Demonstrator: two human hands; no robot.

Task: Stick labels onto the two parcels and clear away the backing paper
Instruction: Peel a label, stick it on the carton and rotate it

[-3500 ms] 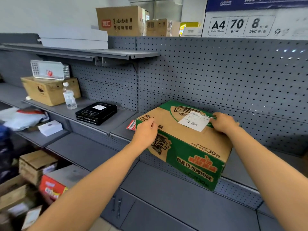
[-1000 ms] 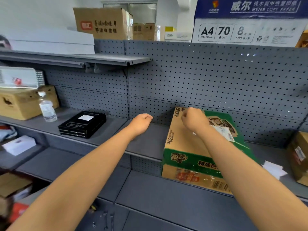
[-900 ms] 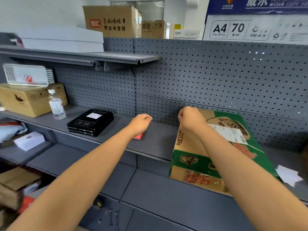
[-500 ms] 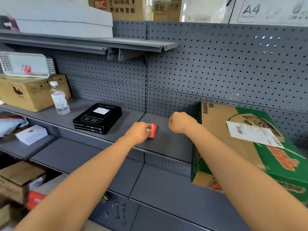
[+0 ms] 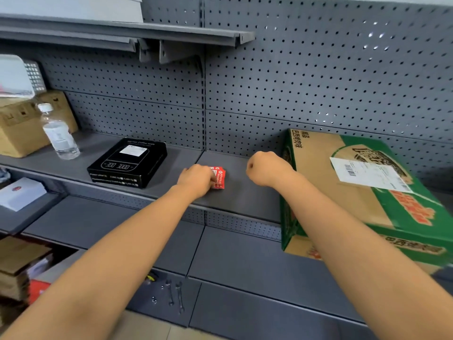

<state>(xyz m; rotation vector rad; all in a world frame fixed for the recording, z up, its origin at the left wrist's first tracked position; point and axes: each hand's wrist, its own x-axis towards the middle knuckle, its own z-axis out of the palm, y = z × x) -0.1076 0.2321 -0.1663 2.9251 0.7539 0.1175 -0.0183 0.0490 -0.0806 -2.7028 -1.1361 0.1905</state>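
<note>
A green and brown carton lies on the grey shelf at the right, with a white shipping label stuck on its top. A flat black box with a small white label lies to the left. Between them a small stack of red stickers rests on the shelf. My left hand has its fingertips on the stickers' left edge. My right hand hovers as a closed fist just left of the carton, holding nothing that I can see.
A water bottle and a brown box stand at the far left of the shelf. A white packet lies on a lower shelf. Wrenches lie on the bottom ledge. A pegboard wall backs the shelves.
The carton was turned and set down at the right. My left hand reached down onto the red stickers, and my right hand left the carton and closed into a fist.
</note>
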